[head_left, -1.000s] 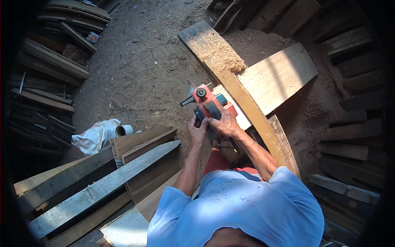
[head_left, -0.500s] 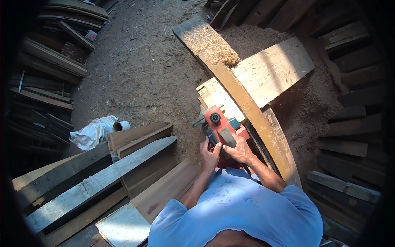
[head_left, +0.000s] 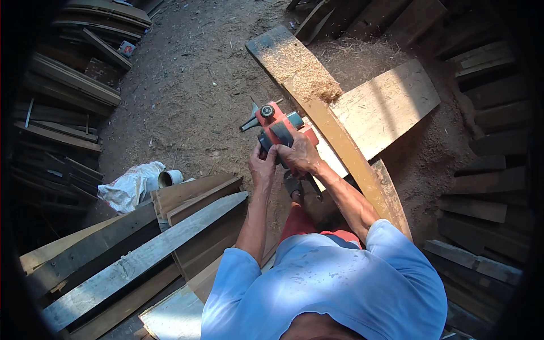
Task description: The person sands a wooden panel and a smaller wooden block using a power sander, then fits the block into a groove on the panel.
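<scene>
A red electric planer (head_left: pixel 277 120) with a black knob and a grey-green side chute is held out in front of me. My right hand (head_left: pixel 304 153) wraps round its rear handle. Against the side of its body, my left hand (head_left: pixel 263 164) is closed, with the thumb and fingers on the black part. Under and beyond the planer lies a pale wooden board (head_left: pixel 391 110), its near left end hidden by the tool and my right arm. A long brown plank (head_left: pixel 354 156) lies across that board. Whether the planer touches the board, I cannot tell.
Curly wood shavings (head_left: pixel 311 79) are heaped on the plank's far part. Stacked boards (head_left: pixel 147 255) stand at the lower left beside a white plastic sack (head_left: pixel 130 186) and a pale cylindrical container (head_left: pixel 165 179). More timber (head_left: pixel 481 181) lines the right side.
Both my hands have carried the planer forward and to the left, away from my body. My arms are now stretched further out, and a foot has come into view below the tool.
</scene>
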Available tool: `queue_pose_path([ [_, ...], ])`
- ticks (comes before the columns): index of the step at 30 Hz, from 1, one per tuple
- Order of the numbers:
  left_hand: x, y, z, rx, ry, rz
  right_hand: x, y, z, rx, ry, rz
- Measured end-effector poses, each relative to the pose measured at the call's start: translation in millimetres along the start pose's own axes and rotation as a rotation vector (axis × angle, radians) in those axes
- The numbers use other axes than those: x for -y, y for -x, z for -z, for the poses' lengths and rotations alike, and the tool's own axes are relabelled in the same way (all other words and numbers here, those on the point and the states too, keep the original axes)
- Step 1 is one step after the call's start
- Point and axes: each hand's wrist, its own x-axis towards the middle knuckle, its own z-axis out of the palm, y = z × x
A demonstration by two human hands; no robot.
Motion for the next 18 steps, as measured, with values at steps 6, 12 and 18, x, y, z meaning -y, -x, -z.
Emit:
queue_pose_path([
  [6, 58.2, 70.4, -7.0, -0.032, -0.121, -0.023, -23.6, 74.3, 10.6, 0.011, 0.060, -0.046],
  [12, 60.8, 208.9, -35.2, -0.015, -0.333, 0.035, -70.2, 200.7, 27.0, -0.007, 0.096, -0.107],
  [18, 49.1, 218.6, -38.0, -0.013, -0.405, 0.080, -76.0, 210.2, 24.6, -0.021, 0.069, -0.052],
])
